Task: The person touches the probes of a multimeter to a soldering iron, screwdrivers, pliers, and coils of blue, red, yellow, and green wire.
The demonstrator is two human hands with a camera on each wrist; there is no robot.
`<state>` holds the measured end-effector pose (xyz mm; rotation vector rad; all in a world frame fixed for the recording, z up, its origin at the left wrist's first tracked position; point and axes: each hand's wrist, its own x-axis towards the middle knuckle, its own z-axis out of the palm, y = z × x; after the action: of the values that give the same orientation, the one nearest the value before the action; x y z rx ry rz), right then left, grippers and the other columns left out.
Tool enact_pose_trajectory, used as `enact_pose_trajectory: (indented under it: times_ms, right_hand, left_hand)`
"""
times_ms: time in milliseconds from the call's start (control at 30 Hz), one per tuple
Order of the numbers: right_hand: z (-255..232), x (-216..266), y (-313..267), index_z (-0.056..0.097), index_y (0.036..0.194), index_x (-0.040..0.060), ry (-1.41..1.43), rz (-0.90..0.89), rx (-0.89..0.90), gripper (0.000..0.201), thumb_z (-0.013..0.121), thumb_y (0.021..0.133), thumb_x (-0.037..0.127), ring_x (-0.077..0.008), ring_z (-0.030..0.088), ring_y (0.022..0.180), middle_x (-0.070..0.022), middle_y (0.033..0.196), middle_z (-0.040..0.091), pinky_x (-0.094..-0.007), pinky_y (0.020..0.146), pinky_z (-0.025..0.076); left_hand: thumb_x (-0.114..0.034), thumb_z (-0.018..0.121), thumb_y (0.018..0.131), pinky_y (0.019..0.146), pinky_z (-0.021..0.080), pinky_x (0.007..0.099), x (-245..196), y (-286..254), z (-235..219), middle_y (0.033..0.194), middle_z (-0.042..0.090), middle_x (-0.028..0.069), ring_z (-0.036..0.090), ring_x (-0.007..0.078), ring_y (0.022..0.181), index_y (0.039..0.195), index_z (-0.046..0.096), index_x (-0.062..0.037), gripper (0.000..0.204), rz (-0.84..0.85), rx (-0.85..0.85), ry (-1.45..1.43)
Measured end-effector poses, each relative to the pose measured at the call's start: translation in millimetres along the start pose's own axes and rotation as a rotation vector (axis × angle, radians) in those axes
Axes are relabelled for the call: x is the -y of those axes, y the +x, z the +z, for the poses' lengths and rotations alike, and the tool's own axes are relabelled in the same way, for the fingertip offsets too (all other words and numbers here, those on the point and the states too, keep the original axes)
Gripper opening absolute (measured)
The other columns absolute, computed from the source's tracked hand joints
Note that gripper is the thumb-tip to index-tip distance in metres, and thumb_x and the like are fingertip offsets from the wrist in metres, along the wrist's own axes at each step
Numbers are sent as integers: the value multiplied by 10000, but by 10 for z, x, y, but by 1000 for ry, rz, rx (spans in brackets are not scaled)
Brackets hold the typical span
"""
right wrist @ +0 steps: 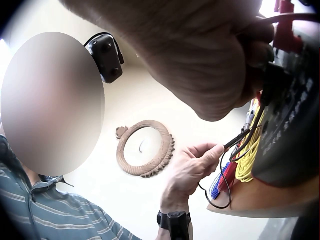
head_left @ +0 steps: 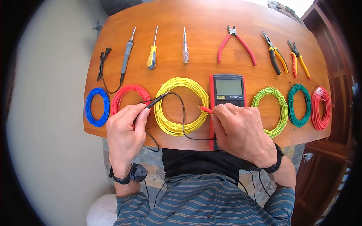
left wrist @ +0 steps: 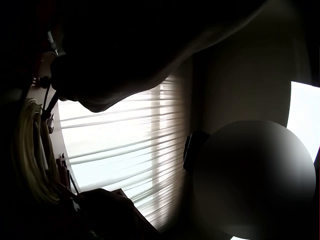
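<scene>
Between thumb and fingers my left hand (head_left: 126,132) pinches a black test probe (head_left: 155,101), its tip at the upper left of a yellow wire coil (head_left: 163,122). A black lead (head_left: 183,113) loops across the coil to the multimeter (head_left: 229,87). My right hand (head_left: 241,130) grips a red test probe (head_left: 206,109), whose tip points left at the coil's right side. That hand covers the middle of the multimeter. In the right wrist view, the left hand (right wrist: 192,170) holds the black probe (right wrist: 237,139) beside the yellow coil (right wrist: 246,167). The left wrist view is mostly dark.
Wire coils line the front: blue (head_left: 89,109), red (head_left: 115,98), yellow-green (head_left: 284,113), green (head_left: 291,107) and another red (head_left: 316,113). Behind lie a soldering iron (head_left: 127,56), screwdriver (head_left: 152,58), clear-handled screwdriver (head_left: 185,52), red-handled cutters (head_left: 245,45), long-nose pliers (head_left: 274,56) and smaller pliers (head_left: 295,54).
</scene>
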<state>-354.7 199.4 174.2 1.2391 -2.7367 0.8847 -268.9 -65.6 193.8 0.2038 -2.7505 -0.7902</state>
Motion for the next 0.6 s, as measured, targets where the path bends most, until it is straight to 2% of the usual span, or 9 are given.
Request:
enact_pose_trajectory:
  times_ms: [167,300,367,533,600]
  right_hand:
    - [-17,31,22,580,835,27,45,-20,-98,115,695,840,26,-316,661,569,-116,693,626,-431,495,506]
    - [-23,44,7,577,834,27,-2,-15,-42,121,698,849,26,-312,658,566,-113,686,618,-427,490,499]
    - [-59,82,13,657,886,13,24,35,-34,88,740,868,-11,-340,668,615,-135,702,639,-422,516,499]
    - [-55,78,-1,648,878,10,29,21,-32,93,735,863,-19,-342,672,622,-136,707,640,-427,521,503]
    - [-64,74,-5,646,878,7,12,16,-3,93,734,862,-21,-342,673,626,-136,707,639,-429,524,505]
  left_hand:
    - [-10,759,936,595,510,339,-6,-17,-7,846,739,152,691,264,671,1026,762,28,98,0,-11,-29]
    - [-4,755,936,593,505,331,32,-6,29,839,737,152,684,256,662,1027,761,30,98,7,-46,16]
    - [-4,755,935,593,504,331,4,-13,16,837,736,153,682,254,660,1025,760,31,96,6,-51,-20]
    - [-6,758,933,596,506,333,6,-27,14,842,740,154,685,254,663,1025,760,31,99,-27,-10,-34]
    - [0,760,927,600,503,329,34,-40,17,829,731,156,681,239,661,1037,761,31,114,-24,-90,25]
